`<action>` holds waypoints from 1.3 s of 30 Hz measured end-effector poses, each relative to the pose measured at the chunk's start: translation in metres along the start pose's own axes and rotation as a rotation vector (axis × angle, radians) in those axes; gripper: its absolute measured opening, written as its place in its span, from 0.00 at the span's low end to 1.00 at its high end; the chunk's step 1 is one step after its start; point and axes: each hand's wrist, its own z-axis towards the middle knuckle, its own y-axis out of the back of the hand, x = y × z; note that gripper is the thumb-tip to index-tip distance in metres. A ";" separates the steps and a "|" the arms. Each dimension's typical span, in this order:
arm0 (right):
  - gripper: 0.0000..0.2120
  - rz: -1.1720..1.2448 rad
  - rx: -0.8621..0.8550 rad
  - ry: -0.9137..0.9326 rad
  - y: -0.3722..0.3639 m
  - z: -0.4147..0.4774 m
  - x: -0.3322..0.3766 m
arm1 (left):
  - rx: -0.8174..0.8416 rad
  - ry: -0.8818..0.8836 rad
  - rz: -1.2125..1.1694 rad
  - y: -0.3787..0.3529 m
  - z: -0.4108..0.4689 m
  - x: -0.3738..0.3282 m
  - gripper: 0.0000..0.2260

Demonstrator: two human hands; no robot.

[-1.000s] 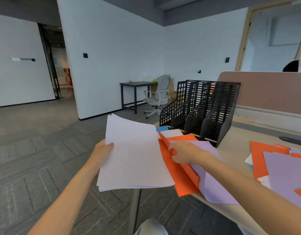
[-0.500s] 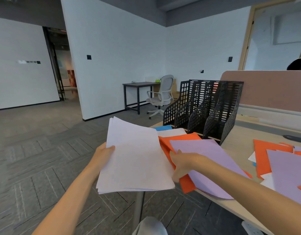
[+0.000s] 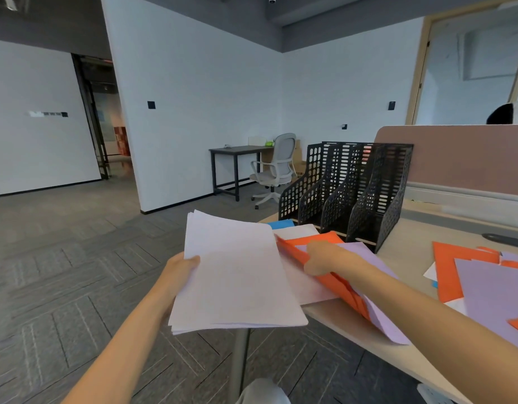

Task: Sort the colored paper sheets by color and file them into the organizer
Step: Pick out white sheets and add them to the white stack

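White sheets (image 3: 237, 275): stack, gripped by left hand (image 3: 182, 269) off the desk (image 3: 421, 228) edge. Orange sheets (image 3: 294, 247), purple sheet (image 3: 365, 250): edge lifted, gripped by right hand (image 3: 325, 258). Organizer (image 3: 348, 193): black, four slots, beyond right hand; something reddish shows through the mesh, slot unclear.

loc: office, I'd say | evid: desk (image 3: 412, 237) w/ pink partition (image 3: 470, 158) | grey swivel chair (image 3: 276, 167) at side table (image 3: 237, 149) | carpet-tile floor (image 3: 62, 272) | blk file organizer (image 3: 392, 199)
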 end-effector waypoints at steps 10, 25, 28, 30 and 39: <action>0.12 0.288 -0.181 -0.101 0.038 0.011 -0.070 | 0.081 0.054 -0.022 -0.080 0.027 -0.019 0.12; 0.20 0.221 -0.179 -0.008 0.010 0.022 -0.059 | 0.198 0.079 0.338 -0.165 0.058 -0.015 0.23; 0.25 0.365 -0.079 0.032 -0.007 0.029 -0.047 | 0.143 0.032 0.569 -0.152 0.056 -0.016 0.27; 0.29 0.502 0.003 0.042 -0.016 0.027 -0.041 | 0.075 -0.062 0.822 -0.138 0.050 -0.015 0.21; 0.20 0.836 -0.298 0.011 -0.021 0.006 -0.062 | 0.146 -0.391 0.488 -0.157 0.015 -0.041 0.13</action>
